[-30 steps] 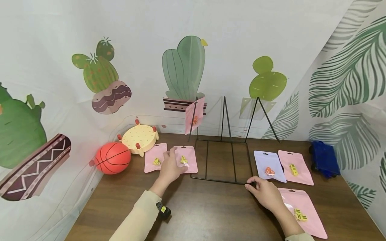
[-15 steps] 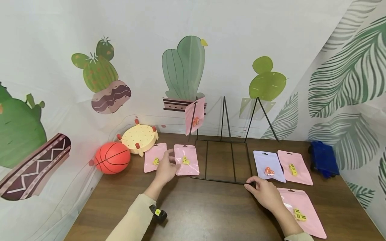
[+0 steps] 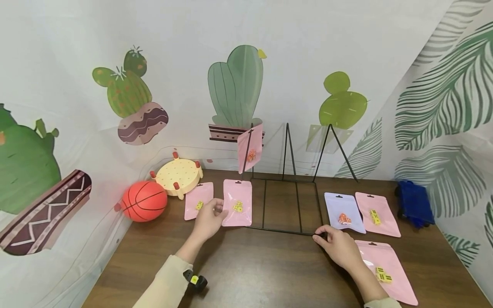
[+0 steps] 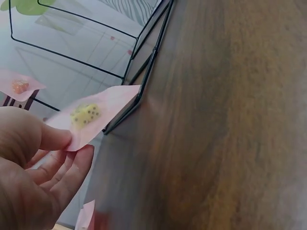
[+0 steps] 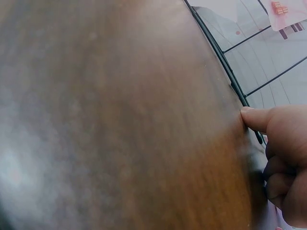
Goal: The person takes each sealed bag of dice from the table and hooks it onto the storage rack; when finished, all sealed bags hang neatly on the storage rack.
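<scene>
Left grip (image 3: 206, 222) pinches flat pink plastic pouch (image 3: 237, 193) by left edge | above table (image 3: 250, 265) | right grip (image 3: 340, 247) pinches black wire rack (image 3: 298, 207)

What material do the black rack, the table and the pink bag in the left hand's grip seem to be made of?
Black rack: probably coated metal, satin; thin bars run straight.
Table: wood or wood-look laminate, slightly glossy; brown grain and soft reflection show.
Pink bag: likely plastic film, shiny; yellow dice show through its front.

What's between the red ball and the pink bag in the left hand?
In the head view: another pink bag, partly hidden by the left hand, then that hand's fingers.
</scene>
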Motion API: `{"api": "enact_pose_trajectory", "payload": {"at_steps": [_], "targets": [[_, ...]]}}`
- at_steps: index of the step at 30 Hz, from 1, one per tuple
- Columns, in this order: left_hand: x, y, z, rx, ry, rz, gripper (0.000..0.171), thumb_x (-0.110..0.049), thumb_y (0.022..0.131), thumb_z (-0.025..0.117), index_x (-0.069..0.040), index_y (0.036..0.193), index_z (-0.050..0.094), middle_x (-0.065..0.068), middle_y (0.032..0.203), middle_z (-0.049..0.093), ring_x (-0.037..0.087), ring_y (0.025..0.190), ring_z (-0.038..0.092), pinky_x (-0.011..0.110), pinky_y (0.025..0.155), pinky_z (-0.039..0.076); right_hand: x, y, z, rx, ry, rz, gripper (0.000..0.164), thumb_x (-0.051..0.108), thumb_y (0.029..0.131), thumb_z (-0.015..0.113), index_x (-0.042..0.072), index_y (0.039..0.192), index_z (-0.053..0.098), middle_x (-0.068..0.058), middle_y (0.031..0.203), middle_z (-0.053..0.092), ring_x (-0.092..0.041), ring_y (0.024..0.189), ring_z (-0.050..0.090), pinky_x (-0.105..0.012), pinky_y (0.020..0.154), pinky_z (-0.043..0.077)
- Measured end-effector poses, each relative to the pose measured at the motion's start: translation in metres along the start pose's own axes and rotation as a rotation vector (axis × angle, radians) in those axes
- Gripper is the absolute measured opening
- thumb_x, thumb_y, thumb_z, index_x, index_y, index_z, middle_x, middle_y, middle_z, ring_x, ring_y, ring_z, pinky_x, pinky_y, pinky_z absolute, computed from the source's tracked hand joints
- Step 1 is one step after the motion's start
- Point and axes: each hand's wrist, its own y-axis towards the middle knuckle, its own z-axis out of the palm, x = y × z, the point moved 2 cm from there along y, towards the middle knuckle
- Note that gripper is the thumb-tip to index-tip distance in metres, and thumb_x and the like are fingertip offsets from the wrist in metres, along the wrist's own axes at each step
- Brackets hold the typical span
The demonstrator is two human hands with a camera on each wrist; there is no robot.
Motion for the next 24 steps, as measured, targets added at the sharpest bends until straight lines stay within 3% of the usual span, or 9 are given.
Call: {"api": "enact_pose_trajectory", "payload": {"at_steps": [12,24], "targets": [[-0.006,-0.022,-0.015,0.006,-0.059,0.233,0.014,-0.008,0.094,0.077,-0.015,0.096,0.066,-0.005,0.088,0.068,0.014,0.082,0.067,0.034,0.075,0.057,-0.001,0.000,0.000,-0.004,0.002,-0.006,0.015,0.033,0.095,0.077,0.021,0.104,0.072,0.009,0.058,0.037,-0.007,0.049,0.028,-0.026,0.046,0.024],[-0.022,-0.038,-0.031,-0.079,-0.144,0.408,0.015,-0.005,0.092,0.079,-0.014,0.097,0.068,-0.005,0.087,0.071,0.012,0.076,0.067,0.027,0.067,0.056,-0.001,0.001,0.001,-0.006,-0.003,-0.010,0.015,0.032,0.095,0.077,0.020,0.104,0.072,0.010,0.058,0.037,-0.007,0.049,0.029,-0.026,0.046,0.024]]}}
